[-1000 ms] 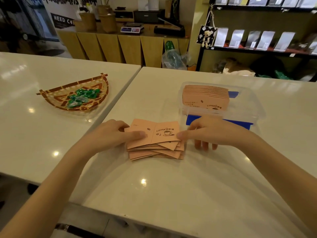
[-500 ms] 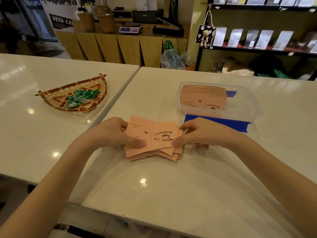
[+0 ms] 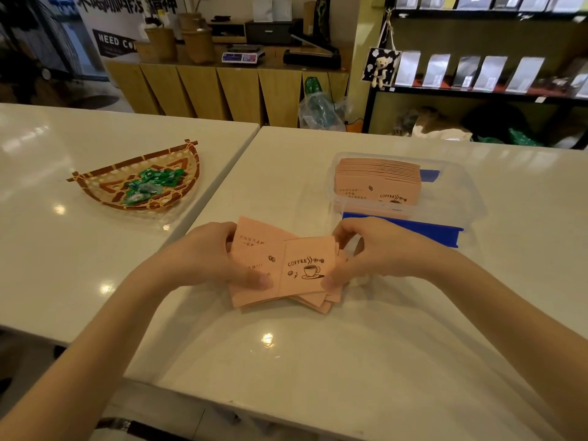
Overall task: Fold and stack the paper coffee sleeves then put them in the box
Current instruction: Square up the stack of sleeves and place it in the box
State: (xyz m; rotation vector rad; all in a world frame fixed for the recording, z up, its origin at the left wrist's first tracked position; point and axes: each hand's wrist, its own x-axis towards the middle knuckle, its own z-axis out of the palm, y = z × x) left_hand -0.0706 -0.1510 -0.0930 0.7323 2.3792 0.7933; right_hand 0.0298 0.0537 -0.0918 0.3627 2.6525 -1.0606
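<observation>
Both hands pinch one pink coffee sleeve [image 3: 283, 265] just above the loose pile [image 3: 318, 302] on the counter [image 3: 318, 361]: left hand [image 3: 203, 259] at its left end, right hand [image 3: 378, 253] at its right end. The long axis runs left to right. The box [image 3: 464, 198] lies beyond the right hand, which is nearer.

Dim warm indoor light, ceiling-lamp glare spots on the glossy worktop [image 3: 318, 361], soft focus, wide-angle bending at edges.

The sleeves [image 3: 283, 265] are salmon pink with dark brown print: a coffee cup, beans, lettering. The box [image 3: 461, 198] is clear plastic with blue clips [image 3: 413, 227]. The basket [image 3: 136, 183] is tan with reddish-brown bands, holding green, possibly foil, sweets [image 3: 152, 183]. The table [image 3: 318, 361] is glossy white.
</observation>
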